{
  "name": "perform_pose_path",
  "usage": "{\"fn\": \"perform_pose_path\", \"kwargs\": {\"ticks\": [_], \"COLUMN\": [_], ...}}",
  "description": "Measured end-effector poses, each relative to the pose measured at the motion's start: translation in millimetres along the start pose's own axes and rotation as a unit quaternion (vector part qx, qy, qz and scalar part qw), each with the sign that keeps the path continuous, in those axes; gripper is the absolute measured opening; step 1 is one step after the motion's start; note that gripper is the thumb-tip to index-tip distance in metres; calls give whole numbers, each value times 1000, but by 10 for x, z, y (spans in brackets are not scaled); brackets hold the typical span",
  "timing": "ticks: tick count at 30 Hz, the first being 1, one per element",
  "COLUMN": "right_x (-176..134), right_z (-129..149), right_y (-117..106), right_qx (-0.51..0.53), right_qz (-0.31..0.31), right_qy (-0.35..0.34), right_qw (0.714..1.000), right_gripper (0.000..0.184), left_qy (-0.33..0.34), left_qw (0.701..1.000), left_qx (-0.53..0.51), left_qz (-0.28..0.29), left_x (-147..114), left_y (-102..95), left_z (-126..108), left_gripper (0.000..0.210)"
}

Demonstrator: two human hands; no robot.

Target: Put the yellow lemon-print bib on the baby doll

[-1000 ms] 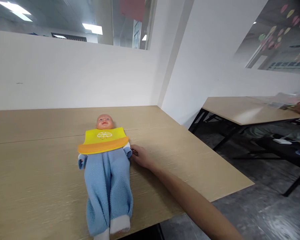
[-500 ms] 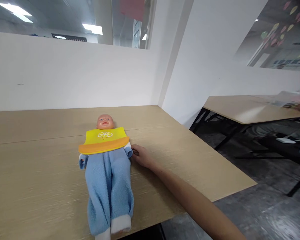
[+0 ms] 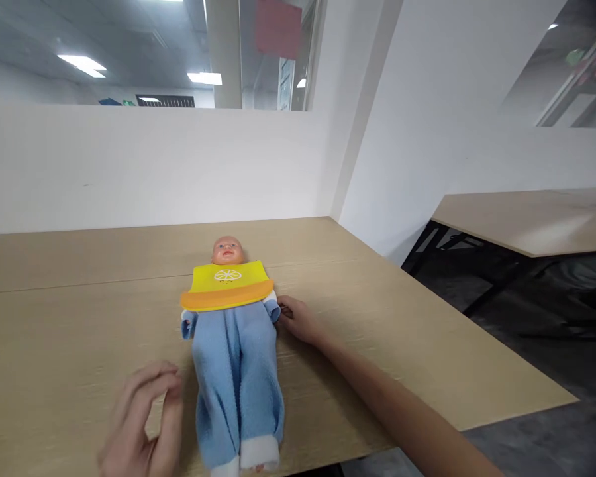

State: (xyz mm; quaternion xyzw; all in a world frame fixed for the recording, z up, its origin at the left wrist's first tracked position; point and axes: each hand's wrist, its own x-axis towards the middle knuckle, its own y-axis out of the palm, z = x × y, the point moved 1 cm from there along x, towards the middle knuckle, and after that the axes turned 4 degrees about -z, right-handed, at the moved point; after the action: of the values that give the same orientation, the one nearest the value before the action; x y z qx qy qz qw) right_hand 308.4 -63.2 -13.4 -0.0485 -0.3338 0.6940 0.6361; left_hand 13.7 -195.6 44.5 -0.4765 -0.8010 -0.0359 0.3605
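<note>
A baby doll (image 3: 238,358) in a light blue fleece outfit with white cuffs lies on its back on the wooden table (image 3: 104,318), head toward the wall. Across its chest is a yellow bib (image 3: 228,273) with an orange pocket and a white citrus-slice print. Beside the doll's sleeve end, on the right, my right hand (image 3: 298,319) rests with curled fingers closed at the doll's hand; the exact grip is partly hidden. My left hand (image 3: 142,421), slightly blurred, hovers left of the doll's legs, fingers bent and apart, holding nothing.
A white wall (image 3: 193,165) with windows rises behind the table and meets a second wall on the right. Another table (image 3: 526,218) with black legs stands further right. The near table's right edge runs diagonally above a grey floor.
My left hand has come into view at the lower left. The view has shifted, so the doll and table appear further right and slightly lower. My right hand stays at the doll's sleeve.
</note>
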Motion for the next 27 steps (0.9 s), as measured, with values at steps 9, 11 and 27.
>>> {"fn": "perform_pose_path", "kwargs": {"ticks": [9, 11, 27], "right_x": [52, 101, 1177], "right_z": [-109, -161, -446], "right_y": [28, 28, 193], "right_qx": [47, 55, 376], "right_qz": [-30, -38, -91], "right_qy": [22, 32, 279], "right_qw": [998, 997, 879], "right_gripper": [23, 25, 46], "left_qy": [-282, -339, -472], "left_qw": [948, 921, 761], "left_qx": [-145, -190, -417], "left_qz": [44, 24, 153], "left_x": [656, 757, 1621], "left_y": [525, 628, 1409], "left_z": [809, 1005, 1367], "left_gripper": [12, 15, 44]}}
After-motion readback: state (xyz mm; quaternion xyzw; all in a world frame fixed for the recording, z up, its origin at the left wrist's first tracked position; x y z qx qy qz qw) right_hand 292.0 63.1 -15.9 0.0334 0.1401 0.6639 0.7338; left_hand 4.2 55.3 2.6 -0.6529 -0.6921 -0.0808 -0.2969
